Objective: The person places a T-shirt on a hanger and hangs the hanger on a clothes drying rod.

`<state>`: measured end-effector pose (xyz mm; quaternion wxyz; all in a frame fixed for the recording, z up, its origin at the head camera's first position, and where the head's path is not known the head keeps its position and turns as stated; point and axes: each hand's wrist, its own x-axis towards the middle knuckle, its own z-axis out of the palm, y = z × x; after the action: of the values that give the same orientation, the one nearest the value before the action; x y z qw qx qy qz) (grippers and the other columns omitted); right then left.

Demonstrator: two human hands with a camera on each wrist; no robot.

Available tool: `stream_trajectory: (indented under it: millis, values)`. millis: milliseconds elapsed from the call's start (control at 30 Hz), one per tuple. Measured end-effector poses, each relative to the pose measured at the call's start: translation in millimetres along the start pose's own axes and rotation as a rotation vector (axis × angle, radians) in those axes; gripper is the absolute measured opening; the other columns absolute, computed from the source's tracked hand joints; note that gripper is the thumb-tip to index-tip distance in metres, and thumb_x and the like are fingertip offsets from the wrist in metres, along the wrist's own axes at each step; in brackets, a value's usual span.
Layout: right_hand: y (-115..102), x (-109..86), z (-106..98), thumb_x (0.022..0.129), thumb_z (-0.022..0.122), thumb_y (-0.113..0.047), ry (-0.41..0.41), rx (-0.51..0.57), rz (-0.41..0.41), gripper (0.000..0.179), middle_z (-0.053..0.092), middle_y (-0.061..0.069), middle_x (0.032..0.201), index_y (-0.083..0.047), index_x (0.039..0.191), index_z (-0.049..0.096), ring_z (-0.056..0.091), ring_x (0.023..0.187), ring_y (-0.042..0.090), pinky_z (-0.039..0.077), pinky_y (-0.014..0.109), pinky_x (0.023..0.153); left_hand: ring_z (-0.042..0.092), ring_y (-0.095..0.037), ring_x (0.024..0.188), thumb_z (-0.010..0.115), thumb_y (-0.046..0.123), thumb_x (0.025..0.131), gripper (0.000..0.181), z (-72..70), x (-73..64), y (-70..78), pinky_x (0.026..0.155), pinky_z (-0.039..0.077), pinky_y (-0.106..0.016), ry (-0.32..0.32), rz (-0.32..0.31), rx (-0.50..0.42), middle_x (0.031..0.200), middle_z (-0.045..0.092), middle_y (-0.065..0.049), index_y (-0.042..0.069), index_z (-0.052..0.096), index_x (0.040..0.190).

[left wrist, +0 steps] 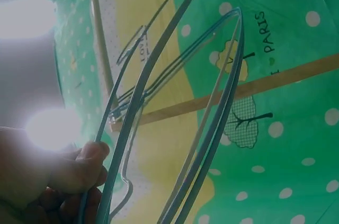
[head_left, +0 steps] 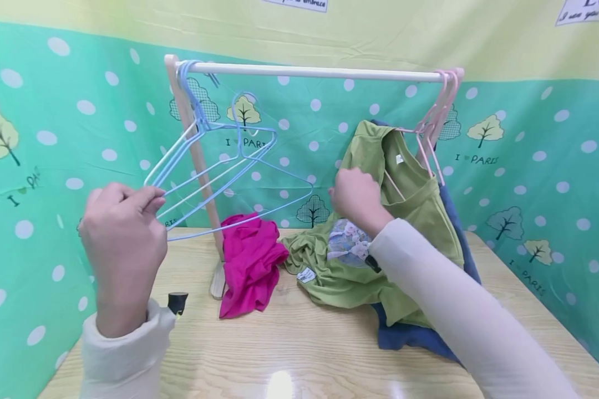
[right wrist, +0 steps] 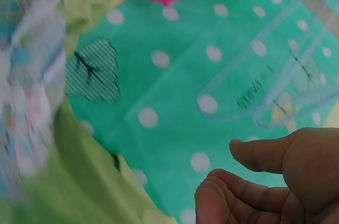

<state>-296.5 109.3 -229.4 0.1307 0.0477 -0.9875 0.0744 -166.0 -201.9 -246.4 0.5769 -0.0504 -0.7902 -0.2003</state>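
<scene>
My left hand [head_left: 125, 238], raised at the left, pinches the end of a light-blue clothes hanger [head_left: 311, 191]. Its hook stands free of the rail. In the left wrist view, thumb and fingertips [left wrist: 92, 155] close around the hanger's thin wire. Several more blue hangers [head_left: 199, 126] hang bunched at the rail's left end. My right hand [head_left: 358, 197] is in front of a green shirt [head_left: 361, 144] with a floral printed patch, on a pink hanger [head_left: 436, 158]. The right wrist view shows that hand's thumb [right wrist: 259, 155] apart from its loosely bent fingers, nothing between them.
A white rail [head_left: 309, 71] on wooden posts spans the table [head_left: 269, 354]. Beneath its left side lies a crumpled magenta garment [head_left: 252, 266]. A dark blue garment [head_left: 414, 337] shows behind and below the green shirt, whose lower part spreads over the tabletop. Patterned cloth walls enclose the table.
</scene>
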Motion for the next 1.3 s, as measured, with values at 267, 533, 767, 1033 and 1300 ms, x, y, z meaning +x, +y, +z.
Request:
stream_trajectory:
  millis: [267, 533, 767, 1033, 1300]
  values:
    - [-17, -0.6, 47, 0.101, 0.062, -0.028, -0.086, 0.029, 0.001, 0.024, 0.069, 0.015, 0.096, -0.005, 0.093, 0.068, 0.069, 0.086, 0.037, 0.059, 0.051, 0.069, 0.049, -0.042, 0.071, 0.068, -0.007, 0.088, 0.014, -8.1, -3.1, 3.1, 0.058, 0.04, -0.056, -0.104, -0.042, 0.071, 0.079, 0.061, -0.022, -0.001, 0.08, 0.092]
    - [-43, -6.9, 88, 0.099, 0.067, -0.036, -0.2, 0.101, -0.072, 0.03, 0.065, 0.007, 0.079, -0.009, 0.085, 0.067, 0.063, 0.069, 0.025, 0.056, 0.039, 0.061, 0.048, -0.042, 0.07, 0.068, -0.01, 0.085, 0.018, -13.7, -3.6, 2.3, 0.057, 0.042, -0.056, -0.222, -0.077, 0.173, 0.081, 0.061, -0.022, -0.002, 0.079, 0.098]
    - [-56, -12.2, 125, 0.1, 0.067, -0.03, -0.323, 0.211, -0.269, 0.03, 0.066, 0.008, 0.091, -0.001, 0.108, 0.068, 0.061, 0.077, 0.02, 0.055, 0.037, 0.077, 0.049, -0.042, 0.073, 0.068, -0.008, 0.086, 0.018, -18.9, -2.4, 1.8, 0.057, 0.043, -0.054, -0.287, -0.131, 0.22, 0.083, 0.062, -0.023, -0.002, 0.078, 0.101]
    - [-67, -14.1, 154, 0.102, 0.064, -0.031, -0.287, 0.314, -0.371, 0.064, 0.068, 0.018, 0.11, 0.009, 0.148, 0.043, 0.067, 0.101, 0.025, 0.053, 0.037, 0.097, 0.048, -0.04, 0.071, 0.069, -0.008, 0.085, 0.02, -19.8, -1.7, -0.1, 0.055, 0.042, -0.054, -0.31, -0.132, 0.257, 0.082, 0.062, -0.022, -0.001, 0.079, 0.101]
    - [-74, -14.2, 166, 0.099, 0.066, -0.008, -0.247, 0.307, -0.442, 0.065, 0.062, 0.016, 0.131, -0.009, 0.157, 0.036, 0.065, 0.114, 0.025, 0.054, 0.034, 0.098, 0.048, -0.041, 0.071, 0.069, -0.006, 0.086, 0.019, -18.6, 0.0, -3.4, 0.053, 0.042, -0.054, -0.318, -0.145, 0.267, 0.081, 0.062, -0.021, 0.0, 0.079, 0.1]
